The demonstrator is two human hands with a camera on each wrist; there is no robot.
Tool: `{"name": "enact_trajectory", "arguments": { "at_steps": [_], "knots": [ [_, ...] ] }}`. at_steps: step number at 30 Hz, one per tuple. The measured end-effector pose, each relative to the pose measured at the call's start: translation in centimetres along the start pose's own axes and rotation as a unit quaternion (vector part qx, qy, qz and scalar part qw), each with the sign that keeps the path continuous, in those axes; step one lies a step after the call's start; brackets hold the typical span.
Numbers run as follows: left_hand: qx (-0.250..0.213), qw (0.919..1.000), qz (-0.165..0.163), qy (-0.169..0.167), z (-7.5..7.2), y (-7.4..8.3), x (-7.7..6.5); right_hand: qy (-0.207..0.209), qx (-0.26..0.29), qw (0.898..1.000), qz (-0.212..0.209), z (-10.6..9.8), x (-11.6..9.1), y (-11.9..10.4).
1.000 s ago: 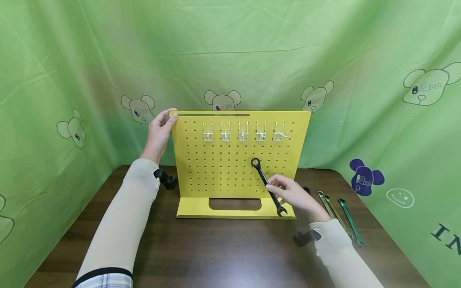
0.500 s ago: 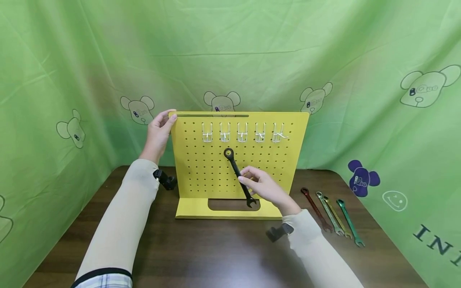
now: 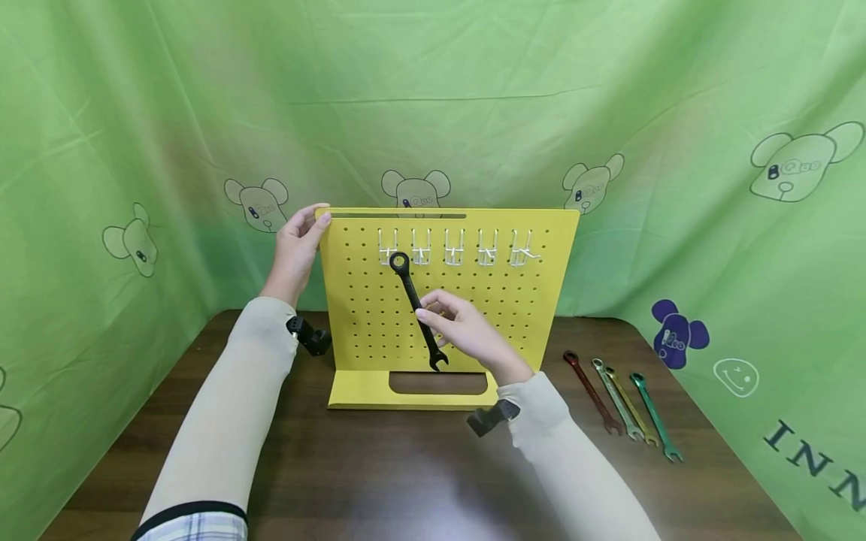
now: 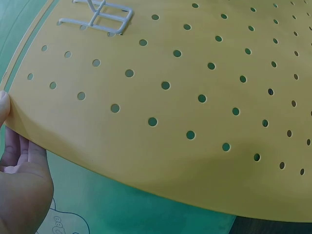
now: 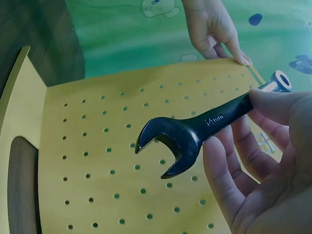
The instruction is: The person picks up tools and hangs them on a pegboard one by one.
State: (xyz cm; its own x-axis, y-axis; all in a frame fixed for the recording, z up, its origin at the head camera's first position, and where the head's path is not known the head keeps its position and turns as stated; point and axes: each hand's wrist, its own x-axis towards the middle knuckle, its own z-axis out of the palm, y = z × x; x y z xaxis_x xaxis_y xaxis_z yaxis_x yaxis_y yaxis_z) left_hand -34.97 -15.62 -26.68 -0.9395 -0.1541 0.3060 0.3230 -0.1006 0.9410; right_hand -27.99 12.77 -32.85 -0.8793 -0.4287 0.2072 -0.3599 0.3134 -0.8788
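My right hand (image 3: 463,327) pinches a black combination wrench (image 3: 417,308) by its shaft, ring end up and open end down. "14mm" is marked on the wrench (image 5: 214,119) in the right wrist view. It is held in front of a yellow pegboard (image 3: 446,323), with its ring overlapping the leftmost white wire hook (image 3: 388,239) in the head view. Whether ring and hook touch, I cannot tell. My left hand (image 3: 295,248) grips the board's upper left corner, thumb in front and fingers behind, as the left wrist view also shows.
Several more white hooks (image 3: 454,248) line the board's upper part. On the brown table (image 3: 379,466) at the right lie a red wrench (image 3: 591,391), a silver wrench (image 3: 617,398), a gold wrench (image 3: 632,406) and a green wrench (image 3: 656,417). A green curtain (image 3: 433,90) surrounds the table.
My right hand has carried the black wrench left and upward across the board, toward the leftmost hook. The red wrench has come into full view. My left hand stays on the corner.
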Motion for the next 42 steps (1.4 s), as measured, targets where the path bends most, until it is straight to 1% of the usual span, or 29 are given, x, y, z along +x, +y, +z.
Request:
{"name": "enact_trajectory", "arguments": {
  "at_steps": [6,10,19,27,30,35,38,42],
  "knots": [
    [-0.001,1.0,0.0,-0.002,0.0,0.0,0.0,0.002,0.014,1.0,0.004,0.7,1.1,-0.1],
    [-0.007,1.0,0.001,-0.005,0.0,0.0,0.0,0.004,0.027,1.0,0.008,1.1,1.6,0.4],
    [0.001,1.0,0.001,-0.001,0.0,0.0,0.1,0.016,0.038,0.999,0.02,1.8,2.5,1.0],
    [0.012,0.9999,0.006,-0.002,0.0,0.1,0.1,0.029,0.068,0.997,0.039,2.7,3.3,1.7],
    [0.005,1.0,0.003,-0.002,0.0,0.1,0.1,0.033,0.076,0.995,0.046,3.1,3.8,1.9],
    [0.002,1.0,0.0,-0.001,0.0,0.0,0.0,0.044,0.075,0.994,0.064,3.8,4.4,1.8],
    [0.012,0.9999,0.002,0.001,0.0,0.0,0.1,0.051,0.074,0.994,0.069,4.1,4.6,1.7],
    [0.011,0.9999,0.001,0.001,0.0,0.0,0.1,0.058,0.079,0.993,0.071,4.3,4.8,1.7]
  ]
}}
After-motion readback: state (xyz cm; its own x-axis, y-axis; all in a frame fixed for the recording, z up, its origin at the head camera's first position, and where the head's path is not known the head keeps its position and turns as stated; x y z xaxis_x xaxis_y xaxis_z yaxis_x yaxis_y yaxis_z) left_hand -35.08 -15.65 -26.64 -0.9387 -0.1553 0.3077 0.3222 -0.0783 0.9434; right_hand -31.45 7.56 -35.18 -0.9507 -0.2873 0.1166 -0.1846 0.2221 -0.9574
